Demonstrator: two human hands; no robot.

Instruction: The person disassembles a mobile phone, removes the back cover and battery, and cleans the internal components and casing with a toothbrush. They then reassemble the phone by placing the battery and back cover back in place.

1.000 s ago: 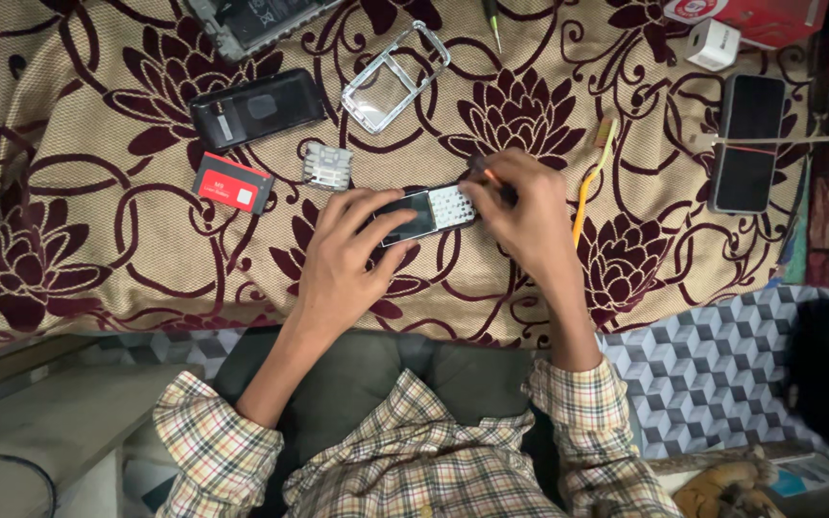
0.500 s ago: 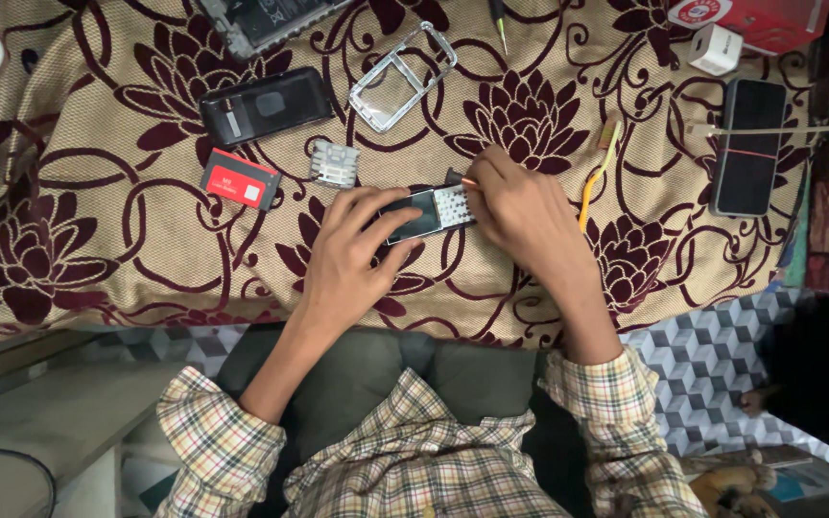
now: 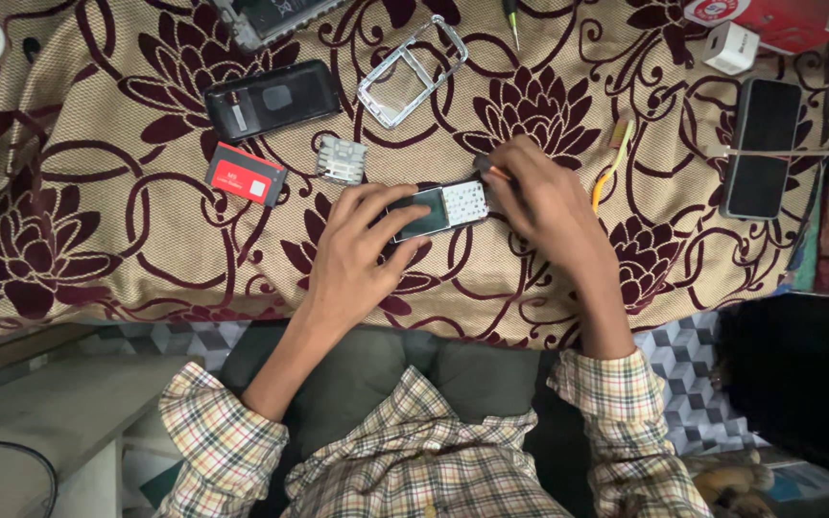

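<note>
Barely anything has shifted since the earlier frame: both hands stay on the stripped phone point(image 3: 441, 209) at centre of the floral cloth point(image 3: 98, 249). Back cover point(image 3: 271, 99) at ten o'clock, silver frame point(image 3: 413, 70) at twelve and keypad piece point(image 3: 342, 159) already lie off; the board remains in work. Left hand point(image 3: 362, 254) pins it, fingers spread; right hand point(image 3: 539, 197) curls tight around a thin tool point(image 3: 487, 168).
</note>
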